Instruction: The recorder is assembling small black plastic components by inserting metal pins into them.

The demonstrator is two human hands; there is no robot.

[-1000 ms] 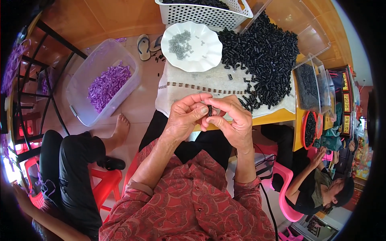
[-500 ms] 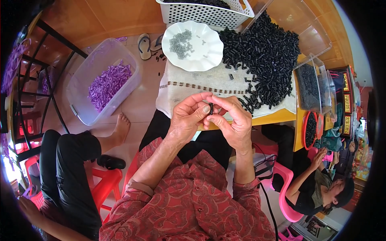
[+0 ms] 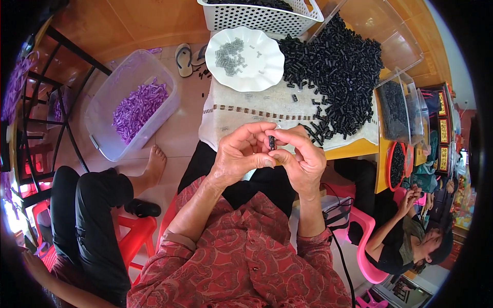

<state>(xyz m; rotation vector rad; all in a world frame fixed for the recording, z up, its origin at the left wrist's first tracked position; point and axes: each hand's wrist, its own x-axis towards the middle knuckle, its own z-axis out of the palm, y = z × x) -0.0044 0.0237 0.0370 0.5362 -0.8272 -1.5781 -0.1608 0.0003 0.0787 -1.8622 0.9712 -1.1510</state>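
Over the front edge of the cloth-covered table, my two hands meet around a small black plastic cylinder (image 3: 271, 143). My right hand (image 3: 302, 159) pinches this piece upright between thumb and index finger. Curled in close beside it, my left hand (image 3: 237, 154) has its index fingertip near the top of the piece and its thumb below. What the left fingers hold, if anything, is too small to make out. Beyond the hands stands a white scalloped plate (image 3: 264, 72) with many small clear pieces (image 3: 230, 55). To its right spreads a large heap of black cylinders (image 3: 344, 72).
A white perforated basket (image 3: 262, 19) stands at the back. Clear bins (image 3: 395, 110) and a red round tray (image 3: 396, 167) of black pieces sit at right. On the floor at left is a clear tub (image 3: 97, 118) of purple pieces. People sit on both sides.
My left thumb has come off the black cylinder and moved down. The cylinder now shows more fully between my right fingers. The person at right has shifted their hands slightly.
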